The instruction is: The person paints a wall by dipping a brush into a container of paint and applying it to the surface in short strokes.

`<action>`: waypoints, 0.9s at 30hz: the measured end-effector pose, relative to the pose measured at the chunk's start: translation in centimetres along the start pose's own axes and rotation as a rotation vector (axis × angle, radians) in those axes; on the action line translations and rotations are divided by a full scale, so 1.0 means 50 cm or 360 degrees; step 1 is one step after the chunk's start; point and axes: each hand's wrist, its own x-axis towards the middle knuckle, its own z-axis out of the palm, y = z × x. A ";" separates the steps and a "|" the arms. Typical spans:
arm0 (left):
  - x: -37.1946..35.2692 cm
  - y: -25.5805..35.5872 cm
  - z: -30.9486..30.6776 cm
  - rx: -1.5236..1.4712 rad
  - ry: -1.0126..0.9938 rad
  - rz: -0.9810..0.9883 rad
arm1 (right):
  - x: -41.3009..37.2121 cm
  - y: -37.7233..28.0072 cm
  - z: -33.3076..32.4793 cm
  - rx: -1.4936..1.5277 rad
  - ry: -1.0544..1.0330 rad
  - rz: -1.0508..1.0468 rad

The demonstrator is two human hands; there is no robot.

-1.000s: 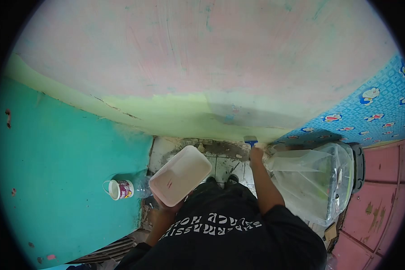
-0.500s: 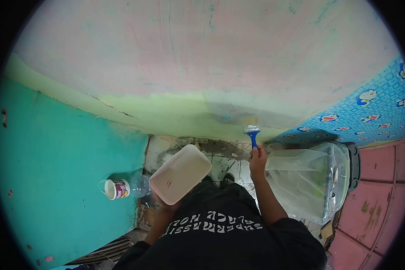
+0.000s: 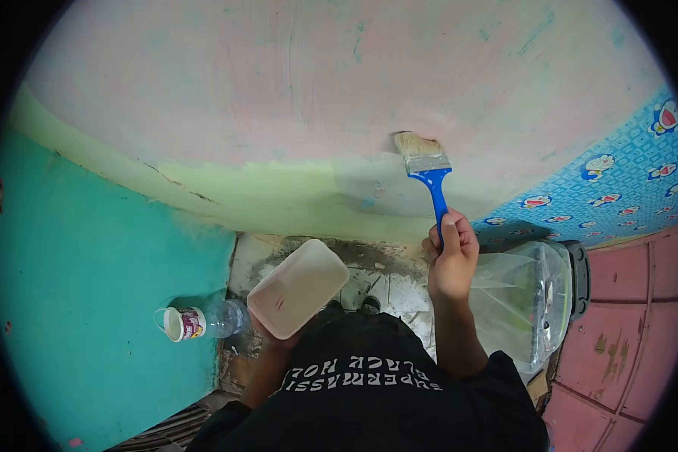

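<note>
My right hand [image 3: 453, 252] is closed round the blue handle of a paintbrush [image 3: 429, 169]. Its pale bristles are pressed against the pinkish-white wall [image 3: 301, 98], bent to the left. Down at the left, my left hand [image 3: 273, 339] supports a shallow pale plastic tub [image 3: 299, 290] from below; most of its fingers are hidden under it. The tub is tilted, with a small reddish mark inside. Below the pinkish area runs a yellow-green band [image 3: 256, 184], with a greyish patch [image 3: 369, 184] to its right.
A small white bucket [image 3: 182, 324] and a clear plastic bottle [image 3: 227, 318] are by the turquoise wall [image 3: 113, 279]. Clear plastic sheeting [image 3: 512, 301] covers a bin-like thing at the right, below blue cartoon wallpaper [image 3: 580, 184]. Pink panels [image 3: 606, 331] stand beyond it. Tiled floor [image 3: 407, 290] lies around my feet.
My right hand has moved the paintbrush up the wall, from the lower greyish patch to the pinkish area. My left hand holds the tub in nearly the same place.
</note>
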 end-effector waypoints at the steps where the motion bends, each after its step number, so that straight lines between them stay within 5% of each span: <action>1: 0.003 0.009 0.012 -0.0434 0.0020 -0.0196 | -0.002 0.011 -0.007 -0.0019 -0.0037 -0.0038; 4: -0.003 -0.007 -0.030 0.1616 -0.0036 0.0260 | -0.001 0.175 -0.093 -0.0193 0.0064 -0.0012; 7: -0.025 -0.046 -0.105 -0.0491 0.0163 -0.0190 | 0.045 0.427 -0.264 -0.0943 0.0207 0.0099; 9: -0.037 -0.025 -0.082 -0.0639 0.0196 -0.0317 | 0.077 0.515 -0.304 -0.1718 0.0259 0.0096; 10: -0.041 -0.014 -0.075 -0.0709 0.0213 -0.0379 | 0.101 0.563 -0.323 -0.1649 0.0314 0.0217; 13: -0.064 -0.020 -0.129 0.1224 -0.0020 0.0095 | 0.159 0.638 -0.321 -0.1515 0.0433 0.0451; 16: -0.062 0.017 -0.059 0.0588 -0.0079 0.0053 | 0.175 0.604 -0.239 -0.1434 0.0517 0.0423; 22: -0.067 0.020 -0.038 0.0959 0.0138 0.0031 | 0.101 0.327 -0.052 -0.0330 0.0304 0.0468; 25: -0.053 -0.006 -0.063 -0.0482 -0.0007 -0.0121 | 0.037 0.126 0.031 0.0020 0.0078 0.0377; 27: -0.044 -0.004 -0.040 -0.0679 0.0121 -0.0192 | 0.011 0.046 0.053 0.0100 -0.0100 0.0248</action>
